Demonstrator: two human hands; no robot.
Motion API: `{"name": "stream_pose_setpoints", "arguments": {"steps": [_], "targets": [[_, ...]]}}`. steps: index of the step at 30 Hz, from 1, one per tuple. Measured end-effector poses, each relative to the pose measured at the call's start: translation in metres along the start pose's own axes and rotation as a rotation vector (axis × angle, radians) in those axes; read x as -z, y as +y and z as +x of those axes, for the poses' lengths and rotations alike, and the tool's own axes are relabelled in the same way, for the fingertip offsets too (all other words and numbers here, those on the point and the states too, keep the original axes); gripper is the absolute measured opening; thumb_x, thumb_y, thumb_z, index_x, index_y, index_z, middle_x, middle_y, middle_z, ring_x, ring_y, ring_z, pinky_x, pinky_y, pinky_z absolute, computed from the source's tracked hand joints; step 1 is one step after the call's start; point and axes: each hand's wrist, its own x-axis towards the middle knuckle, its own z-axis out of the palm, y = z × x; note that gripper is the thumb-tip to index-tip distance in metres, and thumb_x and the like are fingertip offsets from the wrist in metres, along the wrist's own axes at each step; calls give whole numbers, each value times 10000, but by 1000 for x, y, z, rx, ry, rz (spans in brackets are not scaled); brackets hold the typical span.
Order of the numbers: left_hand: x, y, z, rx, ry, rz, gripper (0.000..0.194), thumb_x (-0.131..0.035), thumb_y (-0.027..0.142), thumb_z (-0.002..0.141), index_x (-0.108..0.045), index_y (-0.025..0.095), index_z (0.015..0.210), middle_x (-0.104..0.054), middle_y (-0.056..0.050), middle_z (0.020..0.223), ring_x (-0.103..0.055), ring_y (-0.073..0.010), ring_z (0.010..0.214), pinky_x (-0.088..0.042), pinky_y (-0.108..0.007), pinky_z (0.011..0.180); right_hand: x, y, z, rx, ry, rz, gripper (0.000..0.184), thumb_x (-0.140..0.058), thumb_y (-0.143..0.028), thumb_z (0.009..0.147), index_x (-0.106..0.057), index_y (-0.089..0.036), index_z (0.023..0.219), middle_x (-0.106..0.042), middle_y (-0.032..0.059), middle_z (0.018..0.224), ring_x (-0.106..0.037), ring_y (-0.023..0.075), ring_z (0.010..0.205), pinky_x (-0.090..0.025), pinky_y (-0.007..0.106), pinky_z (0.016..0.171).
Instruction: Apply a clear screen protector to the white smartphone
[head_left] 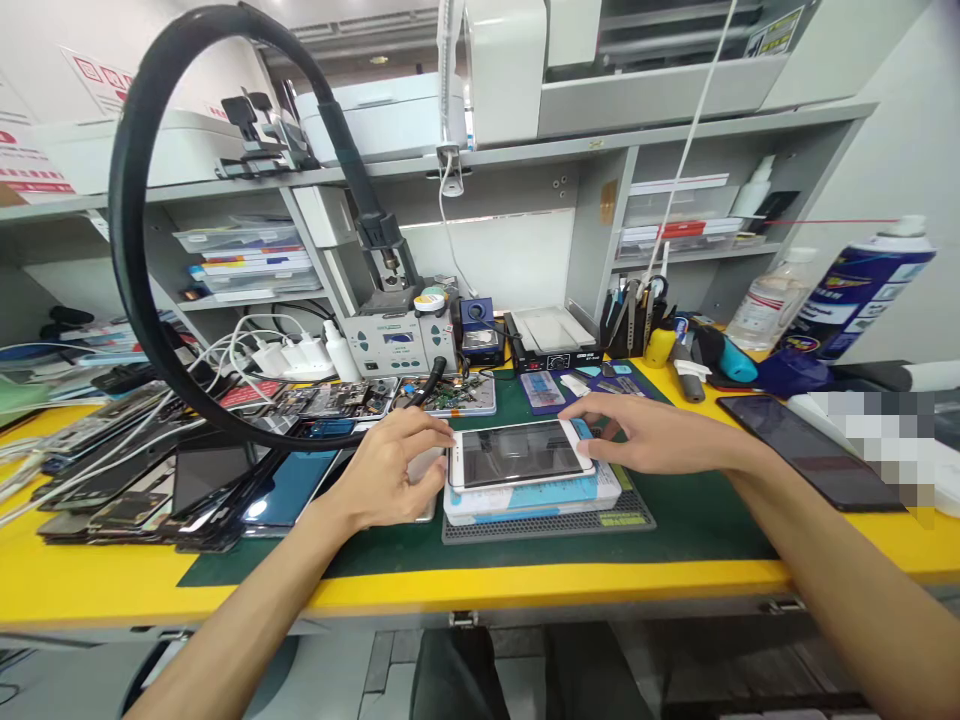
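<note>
A white-framed smartphone (521,453) with a dark screen lies face up on a white and light-blue box (536,497). Below the box is a grey perforated mat (555,531). My left hand (397,462) has its fingers curled, with fingertips and thumb at the phone's left end. At the opposite end my right hand (645,430) grips the corner between thumb and forefinger. Part of a pale, flat device (426,484) shows beneath my left hand.
Stacked phone parts (142,490) and white cables crowd the left side. A hot-air station (401,340) with a thick black hose (135,230) arching overhead stands behind. To the right are a dark tablet-like device (810,450), a spray can (859,285) and a clear bottle (772,300).
</note>
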Motion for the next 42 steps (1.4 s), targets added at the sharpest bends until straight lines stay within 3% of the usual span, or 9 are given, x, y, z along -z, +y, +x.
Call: {"name": "stream_pose_setpoints", "arguments": {"steps": [42], "targets": [[0, -1, 0, -12, 8, -8, 275, -558, 136, 838, -761, 136, 1023, -741, -119, 1074, -676, -261, 958, -555, -452, 860, 0, 0, 0, -13, 2, -26, 680, -531, -651, 907, -579, -239, 1447, -680, 130, 1312, -688, 296, 1004, -517, 390, 835]]}}
